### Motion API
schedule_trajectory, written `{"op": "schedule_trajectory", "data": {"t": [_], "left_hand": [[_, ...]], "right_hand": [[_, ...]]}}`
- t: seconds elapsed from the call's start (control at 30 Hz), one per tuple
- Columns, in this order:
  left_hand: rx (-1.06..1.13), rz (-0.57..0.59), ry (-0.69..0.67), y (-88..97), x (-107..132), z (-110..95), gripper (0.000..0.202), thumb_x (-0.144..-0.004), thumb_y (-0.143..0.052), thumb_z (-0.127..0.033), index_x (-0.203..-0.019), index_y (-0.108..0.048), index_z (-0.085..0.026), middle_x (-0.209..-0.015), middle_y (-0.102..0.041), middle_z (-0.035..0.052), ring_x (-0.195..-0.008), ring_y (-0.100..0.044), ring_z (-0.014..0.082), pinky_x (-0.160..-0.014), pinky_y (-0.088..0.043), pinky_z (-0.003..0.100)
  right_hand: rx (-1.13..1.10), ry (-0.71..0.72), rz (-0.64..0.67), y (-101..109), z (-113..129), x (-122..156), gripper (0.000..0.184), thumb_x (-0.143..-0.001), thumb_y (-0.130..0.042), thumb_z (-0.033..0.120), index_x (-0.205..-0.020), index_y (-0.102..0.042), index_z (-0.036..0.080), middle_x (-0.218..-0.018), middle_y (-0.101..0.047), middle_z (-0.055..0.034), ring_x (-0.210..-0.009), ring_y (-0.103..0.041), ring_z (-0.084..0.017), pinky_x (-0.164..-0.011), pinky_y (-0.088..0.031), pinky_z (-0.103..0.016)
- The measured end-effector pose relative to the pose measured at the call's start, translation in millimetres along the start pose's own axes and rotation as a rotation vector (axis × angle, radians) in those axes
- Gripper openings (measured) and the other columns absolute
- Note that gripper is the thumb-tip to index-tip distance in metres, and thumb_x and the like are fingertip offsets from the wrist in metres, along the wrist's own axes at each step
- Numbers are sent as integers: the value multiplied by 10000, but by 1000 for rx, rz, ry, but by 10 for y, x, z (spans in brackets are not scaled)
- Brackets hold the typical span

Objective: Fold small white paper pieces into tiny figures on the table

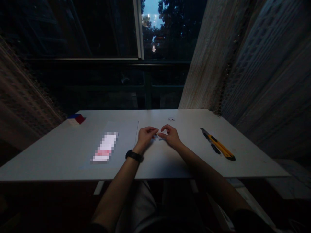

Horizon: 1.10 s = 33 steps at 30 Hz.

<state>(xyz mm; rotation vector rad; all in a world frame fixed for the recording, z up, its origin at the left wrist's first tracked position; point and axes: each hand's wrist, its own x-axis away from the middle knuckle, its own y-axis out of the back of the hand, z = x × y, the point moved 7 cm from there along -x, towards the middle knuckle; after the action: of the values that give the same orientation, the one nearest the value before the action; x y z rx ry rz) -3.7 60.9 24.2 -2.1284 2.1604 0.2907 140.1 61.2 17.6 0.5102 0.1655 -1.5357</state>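
My left hand and my right hand meet near the middle of a white table, fingers curled and pinched together around a small pale piece between them. The piece is too small and dim to name. A dark watch sits on my left wrist. A large sheet of paper lies flat just left of my left hand, with a blurred pink and white patch on it.
A yellow and black utility knife lies to the right of my hands. A coloured cube sits at the table's far left corner. A small pale scrap lies farther back. Curtains hang at both sides of a dark window.
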Motion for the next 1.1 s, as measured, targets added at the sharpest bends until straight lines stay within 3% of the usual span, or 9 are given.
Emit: {"op": "schedule_trajectory", "data": {"t": [0.23,0.37,0.6,1.1], "left_hand": [[120,22,62,0,23,38,304,-543,-751,-338,-738,-691,-111,-711,-677,80,-625,-594,149,-565,-445,261],[204,58,85,-21,31,59,346,-536,-765,-290,-829,-698,-119,-777,-688,87,-679,-598,148,-628,-447,267],[286,73,122,-33,18,118,341,-519,-777,-256,-819,-698,-116,-731,-685,74,-659,-594,137,-671,-452,277],[253,61,148,-19,9,160,400,-499,-780,-302,-840,-693,-113,-767,-685,100,-669,-600,154,-647,-467,289]], "right_hand": [[-49,89,-11,11,90,3,224,-617,-677,311,-795,-627,185,-808,-631,-12,-792,-552,-168,-743,-419,-297],[-36,74,-46,34,98,5,228,-628,-677,336,-798,-648,187,-797,-650,-20,-782,-561,-178,-727,-435,-313],[-3,72,-62,48,109,9,233,-628,-683,342,-801,-668,186,-789,-660,-24,-760,-567,-183,-717,-448,-335],[3,44,-54,47,132,22,222,-619,-671,318,-797,-661,186,-773,-648,-18,-722,-545,-170,-699,-440,-330]]}}
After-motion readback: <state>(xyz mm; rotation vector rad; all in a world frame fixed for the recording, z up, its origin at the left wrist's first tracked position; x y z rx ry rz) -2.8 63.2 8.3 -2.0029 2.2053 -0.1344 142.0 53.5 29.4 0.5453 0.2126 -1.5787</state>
